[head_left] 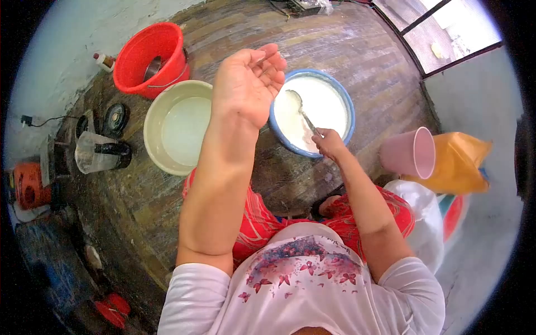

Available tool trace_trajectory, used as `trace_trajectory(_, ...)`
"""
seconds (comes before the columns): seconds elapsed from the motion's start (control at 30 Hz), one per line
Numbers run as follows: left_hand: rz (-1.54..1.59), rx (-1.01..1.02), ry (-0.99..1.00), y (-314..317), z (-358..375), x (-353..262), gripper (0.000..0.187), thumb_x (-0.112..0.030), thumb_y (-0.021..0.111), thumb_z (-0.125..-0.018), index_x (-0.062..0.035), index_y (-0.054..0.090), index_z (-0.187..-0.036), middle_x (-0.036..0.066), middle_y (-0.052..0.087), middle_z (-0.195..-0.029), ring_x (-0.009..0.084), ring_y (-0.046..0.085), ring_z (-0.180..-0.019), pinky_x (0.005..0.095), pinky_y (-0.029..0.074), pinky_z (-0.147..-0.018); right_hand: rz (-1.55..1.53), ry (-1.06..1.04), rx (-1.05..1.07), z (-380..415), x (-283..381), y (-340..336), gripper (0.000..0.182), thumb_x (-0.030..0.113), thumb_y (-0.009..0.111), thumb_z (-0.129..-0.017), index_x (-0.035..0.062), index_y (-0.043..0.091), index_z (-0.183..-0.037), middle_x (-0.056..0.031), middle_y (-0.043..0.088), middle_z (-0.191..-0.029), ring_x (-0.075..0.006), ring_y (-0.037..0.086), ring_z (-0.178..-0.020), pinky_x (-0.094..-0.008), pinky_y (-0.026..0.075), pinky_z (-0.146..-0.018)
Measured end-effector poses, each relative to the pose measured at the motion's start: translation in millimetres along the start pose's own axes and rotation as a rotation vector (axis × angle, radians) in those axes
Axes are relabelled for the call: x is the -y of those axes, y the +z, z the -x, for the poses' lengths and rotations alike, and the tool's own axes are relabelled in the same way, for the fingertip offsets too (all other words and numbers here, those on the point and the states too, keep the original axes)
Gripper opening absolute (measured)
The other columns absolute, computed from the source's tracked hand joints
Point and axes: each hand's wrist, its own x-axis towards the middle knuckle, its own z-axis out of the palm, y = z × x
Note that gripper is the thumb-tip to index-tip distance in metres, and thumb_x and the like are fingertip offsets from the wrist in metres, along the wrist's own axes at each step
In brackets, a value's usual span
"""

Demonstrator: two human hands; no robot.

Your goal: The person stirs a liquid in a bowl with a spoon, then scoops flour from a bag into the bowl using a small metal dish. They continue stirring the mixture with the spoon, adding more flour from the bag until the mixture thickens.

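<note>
My right hand (330, 143) is closed round the handle of a large metal spoon (304, 115) at the near rim of a blue basin (350, 106). The spoon's bowl rests at the white contents (321, 100) filling that basin. Raised in front of me, my left hand (249, 84) shows its palm and holds nothing. Its fingers are loosely curved and apart, overlapping the basin's left rim in this view. Below my left forearm, partly hidden by it, stands a cream tub (153, 142) with pale, whitish contents.
A red bucket (124, 70) with a metal vessel inside stands at the far left. Near it are a clear jug (89, 152) and a black round part (116, 118). On the right stand a pink bucket (399, 153) and a yellow bag (460, 162).
</note>
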Motion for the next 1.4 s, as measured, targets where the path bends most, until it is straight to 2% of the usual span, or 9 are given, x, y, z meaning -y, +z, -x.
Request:
trace_trajectory(0.17, 0.023, 0.010, -0.006, -0.4, -1.3, 2.9, 0.027, -0.007, 0.046, -0.077, 0.0061, 0.049, -0.100, 0.014, 0.054, -0.091, 0.0219, 0.054, -0.082, 0.0300, 0.045, -0.069, -0.065, -0.013, 0.033, 28.0, -9.3, -5.8, 0.037, 0.017, 0.055, -0.080, 0.0014, 0.053, -0.113, -0.0015, 0.050, -0.053, -0.0116, 0.046, -0.042, -0.0277, 0.036, -0.037)
trace_trajectory(0.37, 0.005, 0.010, -0.004, -0.1, -1.3, 1.9, 0.027, -0.007, 0.047, -0.076, 0.0059, 0.049, -0.100, 0.014, 0.054, -0.090, 0.0217, 0.054, -0.081, 0.0294, 0.045, -0.068, 0.295, -0.131, -0.173, 50.8, -19.7, 5.9, 0.037, 0.019, 0.057, -0.078, 0.0066, 0.054, -0.113, -0.0146, 0.058, -0.065, -0.0195, 0.056, -0.056, -0.0328, 0.045, -0.061)
trace_trajectory(0.43, -0.007, 0.019, -0.004, 0.0, -0.8, 2.7, 0.027, -0.007, 0.047, -0.076, 0.0058, 0.049, -0.100, 0.014, 0.054, -0.090, 0.0216, 0.054, -0.081, 0.0293, 0.045, -0.068, 0.171, -0.040, 0.011, 61.6, -12.9, -0.7, 0.038, 0.019, 0.057, -0.079, 0.0050, 0.053, -0.114, -0.0151, 0.059, -0.067, -0.0203, 0.057, -0.059, -0.0327, 0.045, -0.061)
trace_trajectory(0.5, -0.014, 0.025, -0.002, 0.2, -0.4, 2.4, 0.027, -0.007, 0.047, -0.076, 0.0058, 0.049, -0.100, 0.014, 0.053, -0.090, 0.0215, 0.054, -0.081, 0.0291, 0.045, -0.068, 0.142, -0.023, 0.009, 68.0, -10.8, -0.8, 0.039, 0.019, 0.057, -0.078, 0.0035, 0.052, -0.114, -0.0150, 0.059, -0.068, -0.0211, 0.058, -0.059, -0.0333, 0.045, -0.061)
trace_trajectory(0.63, -0.014, 0.036, -0.009, -2.2, -1.5, -0.1, 0.027, -0.007, 0.047, -0.076, 0.0059, 0.049, -0.100, 0.014, 0.053, -0.092, 0.0214, 0.054, -0.082, 0.0292, 0.045, -0.068, 0.265, -0.128, -0.114, 65.4, -28.3, 7.8, 0.039, 0.020, 0.058, -0.078, 0.0031, 0.053, -0.113, -0.0198, 0.061, -0.084, -0.0269, 0.060, -0.077, -0.0343, 0.045, -0.072)
trace_trajectory(0.7, -0.017, 0.053, -0.017, -1.7, -1.1, 0.6, 0.027, -0.007, 0.047, -0.076, 0.0059, 0.049, -0.100, 0.014, 0.053, -0.092, 0.0213, 0.054, -0.082, 0.0292, 0.045, -0.068, 0.199, -0.050, 0.014, 63.8, -31.4, 0.1, 0.039, 0.019, 0.058, -0.078, 0.0031, 0.052, -0.114, -0.0221, 0.059, -0.092, -0.0307, 0.058, -0.087, -0.0355, 0.043, -0.077)
trace_trajectory(1.13, -0.023, 0.001, -0.010, -1.5, 1.9, -1.0, 0.027, -0.008, 0.046, -0.077, 0.0059, 0.049, -0.100, 0.013, 0.054, -0.091, 0.0221, 0.054, -0.083, 0.0297, 0.045, -0.070, 0.397, -0.157, -0.020, 85.4, -26.8, -10.0, 0.035, 0.022, 0.058, -0.077, 0.0083, 0.056, -0.109, -0.0223, 0.059, -0.085, -0.0338, 0.058, -0.083, -0.0384, 0.043, -0.074)
trace_trajectory(1.33, -0.035, -0.015, 0.007, 0.0, 3.5, -0.9, 0.027, -0.008, 0.046, -0.077, 0.0063, 0.049, -0.100, 0.014, 0.054, -0.092, 0.0222, 0.054, -0.083, 0.0299, 0.045, -0.070, 0.383, 0.035, -0.030, 105.6, -3.9, -29.0, 0.033, 0.021, 0.057, -0.078, 0.0106, 0.056, -0.109, -0.0199, 0.060, -0.082, -0.0331, 0.058, -0.079, -0.0376, 0.044, -0.072)
trace_trajectory(1.4, -0.032, -0.001, 0.002, -2.0, 2.9, -1.1, 0.027, -0.007, 0.046, -0.077, 0.0064, 0.049, -0.100, 0.014, 0.054, -0.092, 0.0221, 0.053, -0.084, 0.0299, 0.045, -0.071, 0.486, -0.193, -0.102, 109.3, -12.9, -37.9, 0.032, 0.022, 0.055, -0.079, 0.0111, 0.056, -0.109, -0.0190, 0.059, -0.079, -0.0324, 0.058, -0.075, -0.0384, 0.045, -0.068)
